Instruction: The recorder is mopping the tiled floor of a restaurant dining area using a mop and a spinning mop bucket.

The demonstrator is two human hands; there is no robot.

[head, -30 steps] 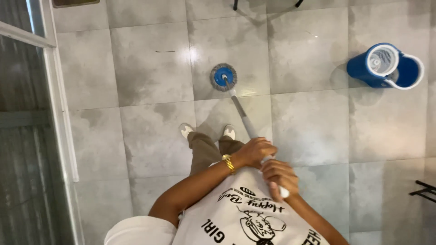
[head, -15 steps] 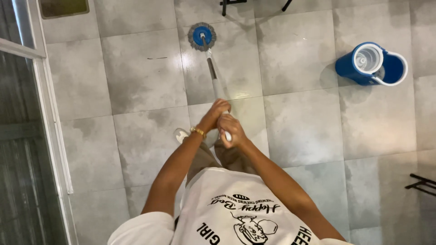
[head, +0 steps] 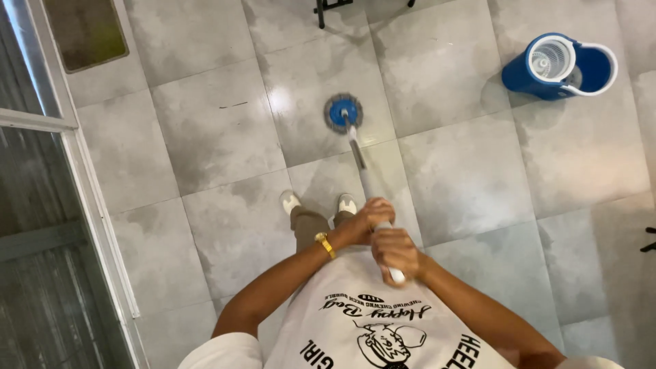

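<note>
Your left hand (head: 372, 217) and right hand (head: 396, 249) both close tight around the mop handle (head: 365, 181). Its round blue mop head (head: 343, 113) rests on grey tile farther out. Blue spin bucket (head: 559, 67) sits far right.

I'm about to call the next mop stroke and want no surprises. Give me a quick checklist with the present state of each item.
1. Both hands on the mop handle: ok. The left hand has its grip higher up the shaft from the floor end, and the right hand is near the top end.
2. Mop head flat on the floor tiles: ok.
3. Feet apart from the mop head: ok.
4. Blue spin bucket off to the right, apart from the mop: ok.
5. Black stand legs just beyond the mop head: cannot tell how close.
6. Floor wetness underfoot: cannot tell.
</note>
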